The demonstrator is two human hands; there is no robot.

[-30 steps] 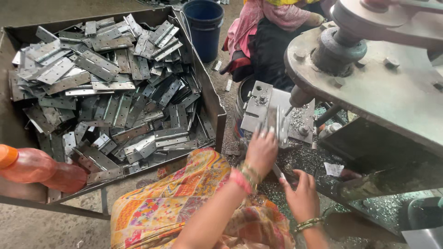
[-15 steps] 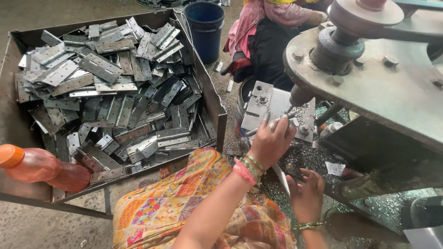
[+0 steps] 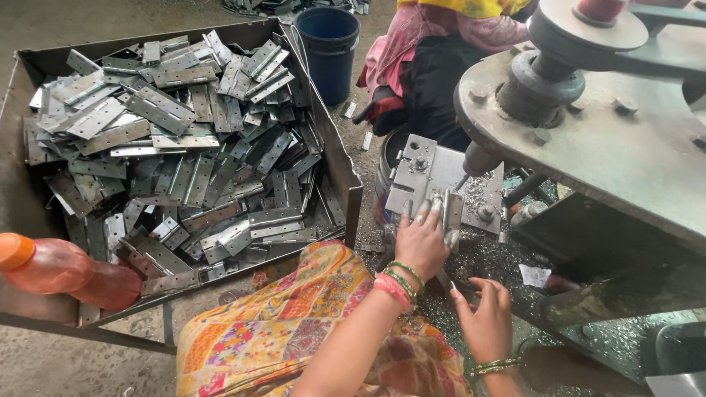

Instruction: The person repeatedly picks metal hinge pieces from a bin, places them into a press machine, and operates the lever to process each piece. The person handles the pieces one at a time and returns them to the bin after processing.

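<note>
While the left hand (image 3: 421, 239) was closed on a grey metal hinge piece (image 3: 450, 215), that piece was held upright against the steel jig plate (image 3: 426, 173) just under the spindle tip (image 3: 471, 163) of the drill press (image 3: 588, 125), so the hinge in work sat on the jig, at the near edge of the plate. The right hand (image 3: 485, 320) was kept lower, its fingers spread and slack over the bed of metal shavings (image 3: 478, 257), with nothing gripped in it as far as could be seen. A large tray (image 3: 346, 184) heaped with flat hinge plates (image 3: 176, 154) was set just beside the person's knee, and an orange plastic bottle (image 3: 55, 268) was laid on its near corner. A blue bucket (image 3: 329, 44) was stood beyond the tray, and another person in pink and dark cloth (image 3: 434, 66) was seated behind the machine. Judged from the full tray, most of the stock was yet to be handled; one piece was placed for drilling, and whether its hole had been cut could not be told. No finished pile could be made out.
</note>
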